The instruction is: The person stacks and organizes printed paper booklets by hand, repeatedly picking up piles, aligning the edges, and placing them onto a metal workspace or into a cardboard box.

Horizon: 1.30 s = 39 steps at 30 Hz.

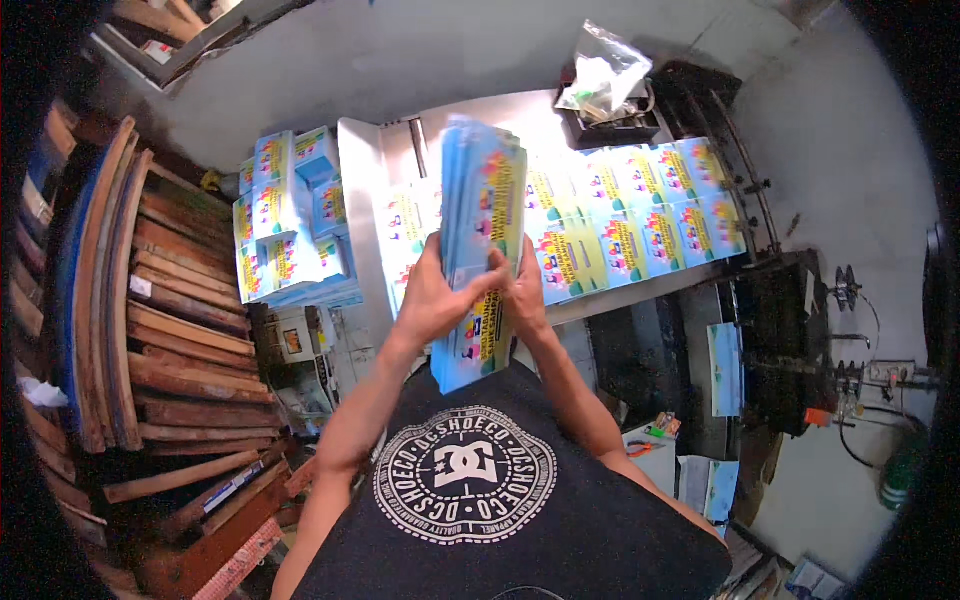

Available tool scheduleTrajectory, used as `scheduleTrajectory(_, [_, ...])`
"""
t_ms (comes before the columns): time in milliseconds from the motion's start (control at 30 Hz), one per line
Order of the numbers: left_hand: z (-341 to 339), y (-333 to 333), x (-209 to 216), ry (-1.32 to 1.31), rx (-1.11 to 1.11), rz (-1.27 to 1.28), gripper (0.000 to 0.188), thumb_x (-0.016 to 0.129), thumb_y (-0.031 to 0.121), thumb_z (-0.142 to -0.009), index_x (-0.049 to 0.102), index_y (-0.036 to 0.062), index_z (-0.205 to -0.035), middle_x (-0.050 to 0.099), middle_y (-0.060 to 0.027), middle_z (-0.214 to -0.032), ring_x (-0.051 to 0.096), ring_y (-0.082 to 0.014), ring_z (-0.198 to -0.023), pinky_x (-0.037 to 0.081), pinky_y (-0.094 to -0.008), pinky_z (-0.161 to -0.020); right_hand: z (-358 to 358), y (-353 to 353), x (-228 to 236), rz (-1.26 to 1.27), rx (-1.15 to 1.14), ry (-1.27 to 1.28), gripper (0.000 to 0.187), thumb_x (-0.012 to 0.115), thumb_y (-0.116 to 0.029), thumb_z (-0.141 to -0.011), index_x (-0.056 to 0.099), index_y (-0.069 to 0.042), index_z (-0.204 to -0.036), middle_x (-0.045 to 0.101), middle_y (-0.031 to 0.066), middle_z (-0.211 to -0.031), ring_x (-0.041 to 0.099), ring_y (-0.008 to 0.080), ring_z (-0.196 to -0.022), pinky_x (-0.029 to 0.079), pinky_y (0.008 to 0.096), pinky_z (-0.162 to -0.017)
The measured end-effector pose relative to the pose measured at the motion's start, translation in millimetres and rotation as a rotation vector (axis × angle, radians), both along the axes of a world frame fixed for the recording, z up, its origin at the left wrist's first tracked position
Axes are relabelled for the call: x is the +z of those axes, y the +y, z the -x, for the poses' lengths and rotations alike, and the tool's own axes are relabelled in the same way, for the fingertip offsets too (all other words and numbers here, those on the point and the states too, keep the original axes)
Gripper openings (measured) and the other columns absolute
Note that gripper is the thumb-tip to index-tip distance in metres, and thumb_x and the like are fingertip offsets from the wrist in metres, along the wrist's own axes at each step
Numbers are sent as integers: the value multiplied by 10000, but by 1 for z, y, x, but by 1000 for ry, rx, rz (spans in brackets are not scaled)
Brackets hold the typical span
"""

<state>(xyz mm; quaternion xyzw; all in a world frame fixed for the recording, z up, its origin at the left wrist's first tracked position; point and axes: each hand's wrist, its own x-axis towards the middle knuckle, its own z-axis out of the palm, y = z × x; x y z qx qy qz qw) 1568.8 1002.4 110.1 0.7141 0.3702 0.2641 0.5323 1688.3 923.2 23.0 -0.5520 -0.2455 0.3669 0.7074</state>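
Note:
A thick stack of long printed sheets (475, 345), light blue and yellow-green with colourful pictures, is held upright in front of my chest. My left hand (432, 298) grips its left side, the fingers going behind it. My right hand (522, 292) clasps the right edge, with the thumb lying across the printed face. The top of the stack is slightly fanned and blurred. Beyond it, rows of matching printed sheets (620, 245) lie on the white worktable (590, 303), partly hidden by the held stack.
Piled bundles of the same prints (285, 215) stand left of the table. An open dark box (615, 128) with a clear plastic bag (610, 70) sits at the table's back. Wooden frames (190, 300) fill racks at far left. Machine parts with rods (770, 230) border the table's right end.

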Motion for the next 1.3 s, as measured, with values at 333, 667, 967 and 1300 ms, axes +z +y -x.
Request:
scheduleTrajectory(333, [-127,25,-74,600,-876,-682,464,594,28,-780,481,92,-1225,674,-199,-942,666,-385,-902,524,-492,-734,-191,-102,-57,209,-88,-268,866,869,-95,-691,387,-16,-1406,501,181,-1374,499,307,-1269,399,379,-1076])
scheduleTrajectory(667, [-109,64,-155,555,-576,-719,671,860,288,-631,560,93,-1198,599,-149,-1170,587,-332,-1079,485,-453,-881,-227,-137,-169,257,58,-440,701,853,-100,-708,547,-38,-1336,625,72,-1271,571,190,-1168,423,338,-1034])
scheduleTrajectory(967, [-70,49,-173,-6,-228,257,927,719,33,-743,239,41,-1536,486,-151,-1404,483,-250,-1282,335,-371,-1129,-211,-145,-193,161,-25,-72,1015,822,-96,-695,254,-40,-1533,422,115,-1486,395,205,-1359,304,350,-1140])
scheduleTrajectory(1300, [-47,45,-173,29,-164,79,972,779,69,-757,205,8,-1539,491,-176,-1402,516,-246,-1242,391,-370,-1072,-169,-117,-135,157,-190,-135,997,753,-500,-814,242,-46,-1539,395,153,-1493,381,249,-1373,269,382,-1156])
